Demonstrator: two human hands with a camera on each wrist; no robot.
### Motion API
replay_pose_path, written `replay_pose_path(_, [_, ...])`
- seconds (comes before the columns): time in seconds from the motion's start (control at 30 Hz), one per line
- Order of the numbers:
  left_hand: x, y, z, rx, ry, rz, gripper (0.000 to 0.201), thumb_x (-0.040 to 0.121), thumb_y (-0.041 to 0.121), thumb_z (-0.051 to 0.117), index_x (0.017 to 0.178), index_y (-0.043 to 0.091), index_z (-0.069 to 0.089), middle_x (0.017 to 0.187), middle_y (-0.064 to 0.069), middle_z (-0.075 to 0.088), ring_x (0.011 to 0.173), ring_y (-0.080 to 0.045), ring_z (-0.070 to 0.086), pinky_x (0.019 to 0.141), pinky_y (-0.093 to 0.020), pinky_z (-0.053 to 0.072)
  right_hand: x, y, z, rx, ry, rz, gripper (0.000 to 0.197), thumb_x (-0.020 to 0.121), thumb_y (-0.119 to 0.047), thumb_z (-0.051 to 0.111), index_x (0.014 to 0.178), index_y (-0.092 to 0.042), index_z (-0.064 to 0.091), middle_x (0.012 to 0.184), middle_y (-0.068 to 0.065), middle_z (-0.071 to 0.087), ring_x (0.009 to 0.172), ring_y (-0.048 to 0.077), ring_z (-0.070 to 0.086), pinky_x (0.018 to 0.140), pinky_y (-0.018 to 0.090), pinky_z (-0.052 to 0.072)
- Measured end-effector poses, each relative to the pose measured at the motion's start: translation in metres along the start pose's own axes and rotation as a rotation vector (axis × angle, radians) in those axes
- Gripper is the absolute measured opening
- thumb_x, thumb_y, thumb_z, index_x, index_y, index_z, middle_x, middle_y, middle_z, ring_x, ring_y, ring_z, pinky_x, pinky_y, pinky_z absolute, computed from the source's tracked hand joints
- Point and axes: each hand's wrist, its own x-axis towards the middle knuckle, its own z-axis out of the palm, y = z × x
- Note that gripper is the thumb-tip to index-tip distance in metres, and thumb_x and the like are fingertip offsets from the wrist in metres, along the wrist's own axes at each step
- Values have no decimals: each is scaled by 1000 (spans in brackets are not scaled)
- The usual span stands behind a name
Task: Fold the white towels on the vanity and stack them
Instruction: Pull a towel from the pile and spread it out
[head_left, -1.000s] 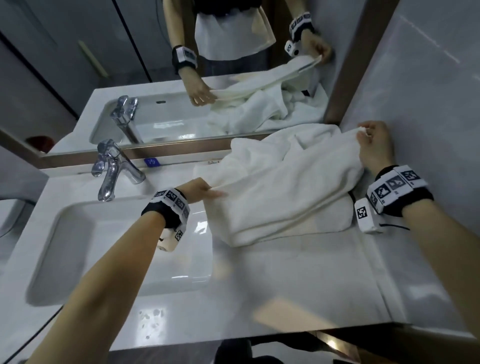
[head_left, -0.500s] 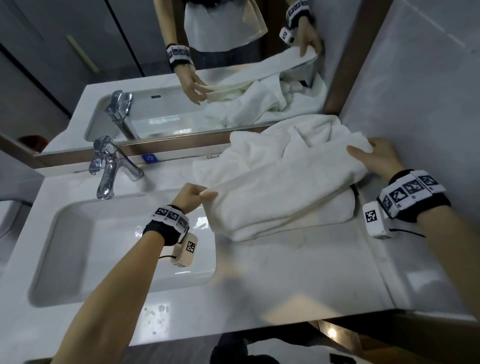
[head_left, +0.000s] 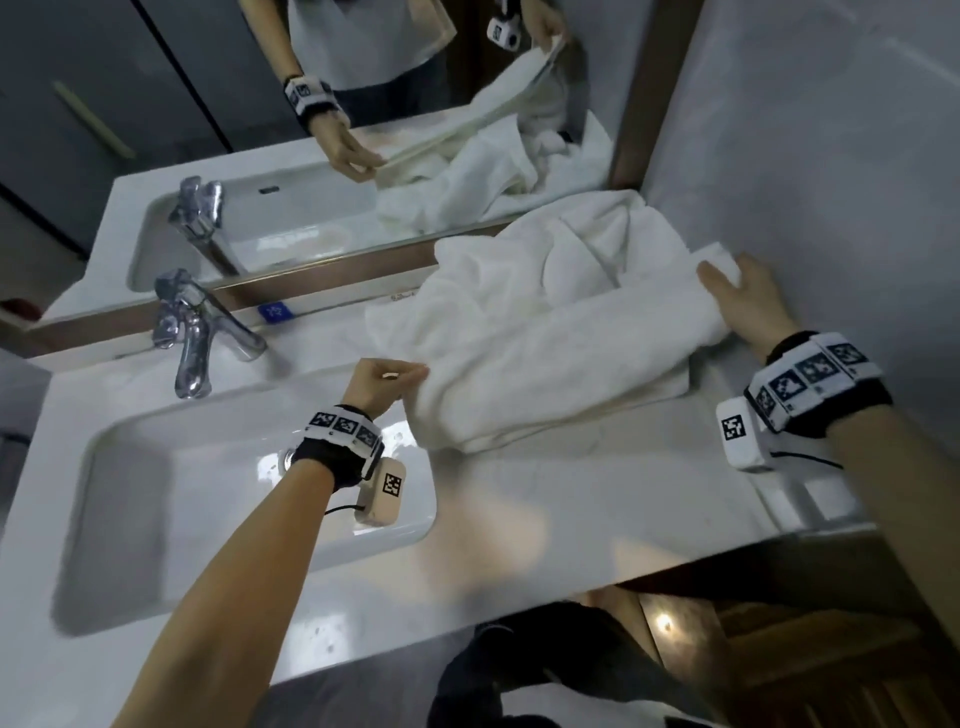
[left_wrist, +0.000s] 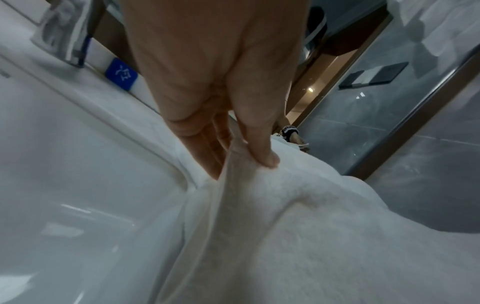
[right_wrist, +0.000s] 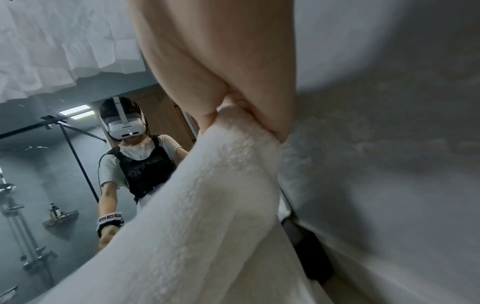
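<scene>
A white towel (head_left: 561, 364) lies stretched across the vanity counter (head_left: 545, 509) to the right of the sink, folded lengthwise over itself. My left hand (head_left: 387, 382) pinches its left end by the sink's edge; in the left wrist view the thumb (left_wrist: 257, 148) presses the towel (left_wrist: 272, 226) against the fingers. My right hand (head_left: 737, 299) grips the right end next to the side wall, and the right wrist view shows the towel (right_wrist: 207, 195) clamped between thumb and fingers. A crumpled white towel (head_left: 545, 260) sits behind it against the mirror.
A sink basin (head_left: 208, 493) with a chrome tap (head_left: 192, 338) fills the left of the vanity. The mirror (head_left: 311, 130) runs along the back. A grey tiled wall (head_left: 831, 156) closes in on the right. The counter's front edge (head_left: 571, 577) is near me.
Both hands have drawn the folded towel toward me and downward, off the crumpled pile, while keeping hold of its ends. The right hand has moved from the back wall corner forward.
</scene>
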Motion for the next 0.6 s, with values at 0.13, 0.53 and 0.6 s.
replay_pose_path(0.13, [-22,4,-3,-31,69,124,10,79,6,72,89,4,69,84,-7,66,78,-16,59,75,-26,49,-15,19,-6,-35,61,-26,17,95,-24,47,91,-8,48,94,11,51,90,18,47,77,27,35])
replay_pose_path(0.53, [-82,72,-19,295,488,514,18,99,13,41,87,10,53,77,3,42,81,-19,41,73,-28,33,-31,-30,-30,201,228,-56,19,86,-33,43,71,-24,48,79,-8,53,80,14,47,65,18,40])
replay_pose_path(0.6, [-90,79,-10,195,537,476,28,102,13,34,76,21,40,70,8,34,71,-17,36,68,-27,31,-33,-35,-32,137,243,-45,23,83,-42,39,82,-25,54,87,-5,58,81,17,49,72,26,37])
